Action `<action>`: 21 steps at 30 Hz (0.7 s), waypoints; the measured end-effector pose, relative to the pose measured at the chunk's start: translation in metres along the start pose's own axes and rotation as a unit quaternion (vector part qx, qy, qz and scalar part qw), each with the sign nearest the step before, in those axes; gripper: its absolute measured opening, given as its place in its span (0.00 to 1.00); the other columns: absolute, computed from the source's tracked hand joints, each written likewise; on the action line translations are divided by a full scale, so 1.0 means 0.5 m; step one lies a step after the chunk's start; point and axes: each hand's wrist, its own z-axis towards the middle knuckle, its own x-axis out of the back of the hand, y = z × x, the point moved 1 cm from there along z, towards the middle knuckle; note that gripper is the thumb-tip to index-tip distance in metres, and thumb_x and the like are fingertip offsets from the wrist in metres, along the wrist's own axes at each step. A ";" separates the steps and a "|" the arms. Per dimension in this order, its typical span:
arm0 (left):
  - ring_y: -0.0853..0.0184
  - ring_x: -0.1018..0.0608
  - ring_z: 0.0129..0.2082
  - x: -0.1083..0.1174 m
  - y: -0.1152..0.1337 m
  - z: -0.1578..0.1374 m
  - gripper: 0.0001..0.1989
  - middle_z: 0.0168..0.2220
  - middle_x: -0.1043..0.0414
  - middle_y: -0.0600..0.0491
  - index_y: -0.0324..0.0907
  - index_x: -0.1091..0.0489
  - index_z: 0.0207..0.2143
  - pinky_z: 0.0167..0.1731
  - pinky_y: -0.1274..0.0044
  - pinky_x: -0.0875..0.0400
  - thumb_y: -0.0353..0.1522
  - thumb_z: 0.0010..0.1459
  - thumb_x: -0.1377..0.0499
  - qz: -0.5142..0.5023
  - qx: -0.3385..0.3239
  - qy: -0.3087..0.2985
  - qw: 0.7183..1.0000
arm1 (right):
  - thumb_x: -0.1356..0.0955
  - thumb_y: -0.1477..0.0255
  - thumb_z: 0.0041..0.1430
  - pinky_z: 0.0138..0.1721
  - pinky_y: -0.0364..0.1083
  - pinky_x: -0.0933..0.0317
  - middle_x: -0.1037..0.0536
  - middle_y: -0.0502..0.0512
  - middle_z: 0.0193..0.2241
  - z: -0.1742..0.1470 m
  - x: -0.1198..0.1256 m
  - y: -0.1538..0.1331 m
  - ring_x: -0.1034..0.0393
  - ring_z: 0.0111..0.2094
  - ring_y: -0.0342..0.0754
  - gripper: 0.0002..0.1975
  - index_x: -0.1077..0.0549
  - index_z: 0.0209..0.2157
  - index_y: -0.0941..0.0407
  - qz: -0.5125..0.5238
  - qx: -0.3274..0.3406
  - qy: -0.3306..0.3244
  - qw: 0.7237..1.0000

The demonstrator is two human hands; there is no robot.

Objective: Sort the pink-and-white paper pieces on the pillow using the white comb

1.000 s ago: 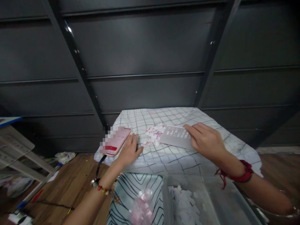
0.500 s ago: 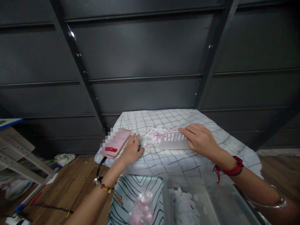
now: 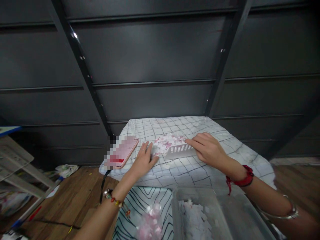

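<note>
A white slotted plastic tray (image 3: 178, 151) is tilted up on the checked cloth, with my right hand (image 3: 208, 148) gripping its right end. A heap of small white and pink pieces (image 3: 163, 143), like paper scraps, lies behind and to the left of the tray. My left hand (image 3: 144, 161) rests with its fingers apart at the left edge of the heap. Left of that hand lies a phone (image 3: 130, 150) in a pink case. One pale piece has landed on the cloth in front of the tray.
The checked cloth (image 3: 147, 176) covers a low table against a dark panelled wall (image 3: 150, 56). In front stand a patterned tray (image 3: 125, 196) with pink-and-white wrapped bits (image 3: 151, 221) and a clear plastic box (image 3: 176, 213) with white pieces (image 3: 196, 220). A shelf stand (image 3: 22, 160) is at left.
My right hand and the slotted tray have moved slightly left, toward the heap. My left hand has moved a little right, closer to the pieces. A loose piece now shows in front of the tray.
</note>
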 end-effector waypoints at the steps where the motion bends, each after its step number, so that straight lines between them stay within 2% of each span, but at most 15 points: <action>1: 0.52 0.54 0.64 -0.001 0.001 -0.001 0.30 0.63 0.56 0.38 0.37 0.52 0.60 0.59 0.59 0.52 0.42 0.60 0.51 0.001 -0.001 0.001 1.000 | 0.42 0.85 0.50 0.31 0.46 0.47 0.30 0.54 0.24 0.001 -0.006 -0.002 0.42 0.28 0.46 0.17 0.27 0.37 0.61 0.013 -0.001 -0.002 1.000; 7: 0.51 0.54 0.64 -0.003 -0.003 -0.003 0.30 0.63 0.55 0.36 0.35 0.52 0.60 0.58 0.58 0.52 0.42 0.61 0.52 0.011 0.006 -0.003 1.000 | 0.42 0.85 0.53 0.33 0.45 0.47 0.30 0.54 0.25 0.004 -0.026 0.010 0.41 0.30 0.45 0.16 0.28 0.37 0.61 0.106 0.020 -0.003 0.994; 13: 0.51 0.55 0.64 -0.006 0.015 -0.001 0.30 0.63 0.56 0.36 0.34 0.53 0.60 0.59 0.59 0.53 0.40 0.60 0.51 0.003 -0.003 -0.018 1.000 | 0.43 0.82 0.56 0.35 0.46 0.44 0.31 0.52 0.24 -0.013 0.013 0.049 0.40 0.29 0.44 0.14 0.29 0.36 0.59 0.173 0.022 -0.016 0.984; 17: 0.51 0.56 0.64 -0.012 0.040 0.004 0.31 0.64 0.57 0.37 0.36 0.54 0.61 0.59 0.59 0.53 0.39 0.59 0.49 -0.009 -0.037 -0.016 0.999 | 0.42 0.82 0.56 0.35 0.46 0.43 0.30 0.52 0.24 -0.025 0.035 0.059 0.39 0.29 0.44 0.14 0.29 0.37 0.59 0.137 0.013 0.000 0.990; 21: 0.50 0.59 0.64 -0.017 0.065 0.011 0.32 0.64 0.59 0.36 0.35 0.54 0.61 0.59 0.58 0.54 0.40 0.59 0.48 -0.008 -0.054 -0.029 0.998 | 0.42 0.84 0.53 0.34 0.46 0.44 0.29 0.53 0.25 -0.037 0.032 0.074 0.38 0.29 0.46 0.15 0.29 0.37 0.59 0.035 -0.011 0.013 0.999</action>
